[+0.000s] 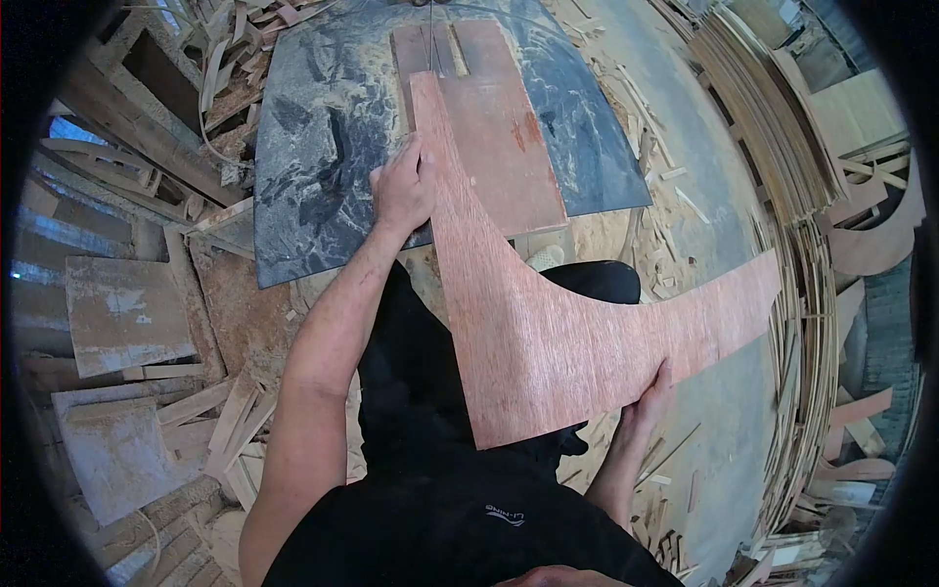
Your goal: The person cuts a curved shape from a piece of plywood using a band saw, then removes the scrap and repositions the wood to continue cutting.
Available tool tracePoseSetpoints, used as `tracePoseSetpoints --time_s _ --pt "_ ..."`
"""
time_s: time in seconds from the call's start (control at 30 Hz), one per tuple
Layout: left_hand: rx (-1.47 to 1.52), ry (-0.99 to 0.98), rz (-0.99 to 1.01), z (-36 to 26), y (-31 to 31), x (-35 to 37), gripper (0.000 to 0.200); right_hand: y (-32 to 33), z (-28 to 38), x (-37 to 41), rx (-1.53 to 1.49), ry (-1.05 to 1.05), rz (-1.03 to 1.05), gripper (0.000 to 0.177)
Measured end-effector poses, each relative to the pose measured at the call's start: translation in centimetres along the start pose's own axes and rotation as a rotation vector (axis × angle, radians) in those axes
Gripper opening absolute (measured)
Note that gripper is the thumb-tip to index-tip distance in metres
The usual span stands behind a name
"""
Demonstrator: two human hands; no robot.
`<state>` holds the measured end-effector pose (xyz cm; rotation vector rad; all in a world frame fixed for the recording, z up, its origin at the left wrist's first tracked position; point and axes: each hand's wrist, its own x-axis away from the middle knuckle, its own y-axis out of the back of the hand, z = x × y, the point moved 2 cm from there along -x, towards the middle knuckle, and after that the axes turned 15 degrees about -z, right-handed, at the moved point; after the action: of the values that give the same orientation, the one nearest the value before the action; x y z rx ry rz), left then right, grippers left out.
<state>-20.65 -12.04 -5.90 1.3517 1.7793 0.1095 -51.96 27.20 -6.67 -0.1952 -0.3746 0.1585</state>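
A large reddish plywood piece (548, 333) with a concave curved edge lies across my lap, its narrow end reaching up over the work table. My left hand (403, 188) grips its left edge near the narrow arm, fingers closed. My right hand (648, 403) holds the lower edge on the right, thumb on top and the other fingers hidden beneath. Beyond the tip of the piece, a thin blade or wire stands over a slotted brown board (499, 127) on the table.
The dark table top (313, 147) is dusted with sawdust. Tall stacks of thin wood sheets (768, 108) stand at the right. Offcuts (230, 421) and boards (127, 313) lie at the left. Wood scraps litter the floor (719, 430) on the right.
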Motion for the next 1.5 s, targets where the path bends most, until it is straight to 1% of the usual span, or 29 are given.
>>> tracePoseSetpoints --time_s 0.1,0.2,0.3,0.4,0.6,0.7,0.8,1.07,1.2,1.3,1.4,1.5 --pt "0.024 0.02 0.028 -0.3 0.1 -0.2 0.051 0.2 -0.3 -1.1 -0.025 0.022 0.036 0.055" --pt "0.043 0.022 0.023 -0.1 -0.1 -0.2 0.051 0.1 -0.4 -1.0 -0.027 -0.006 0.039 0.055" --pt "0.007 0.037 0.027 -0.1 -0.1 -0.3 0.049 -0.2 -0.3 -0.6 -0.001 0.008 -0.002 0.054" --pt "-0.04 0.024 0.018 -0.1 -0.3 -0.4 0.049 -0.3 -0.5 -0.9 -0.003 0.019 -0.005 0.054" --pt "-0.026 0.047 0.047 -0.2 -0.3 -0.5 0.051 -0.2 -0.4 -1.3 -0.021 -0.003 0.022 0.054" --pt "-0.037 0.037 0.039 0.0 -0.4 -0.6 0.05 -0.4 -0.4 -1.2 -0.029 0.031 0.044 0.055" --pt "-0.015 0.052 0.028 0.0 -0.4 -0.7 0.049 -1.1 -0.2 -0.3 -0.023 0.024 0.002 0.056" --pt "-0.026 0.045 0.034 0.1 -0.5 -0.8 0.049 0.3 -1.2 -1.7 -0.03 0.015 0.046 0.057" --pt "-0.025 0.05 0.042 0.3 -0.7 -1.0 0.049 -0.4 -0.8 -1.1 -0.021 0.036 0.049 0.058" --pt "-0.019 0.057 0.047 0.3 -0.6 -1.0 0.049 -0.6 -0.7 -0.8 -0.022 0.0 0.035 0.058" --pt "-0.031 0.071 0.052 0.1 -0.6 -1.1 0.05 -0.6 -1.0 -1.2 -0.036 -0.008 0.063 0.058" --pt "-0.017 0.063 0.056 0.4 -0.8 -1.1 0.051 -0.4 -1.0 -1.5 -0.02 -0.001 0.041 0.057"
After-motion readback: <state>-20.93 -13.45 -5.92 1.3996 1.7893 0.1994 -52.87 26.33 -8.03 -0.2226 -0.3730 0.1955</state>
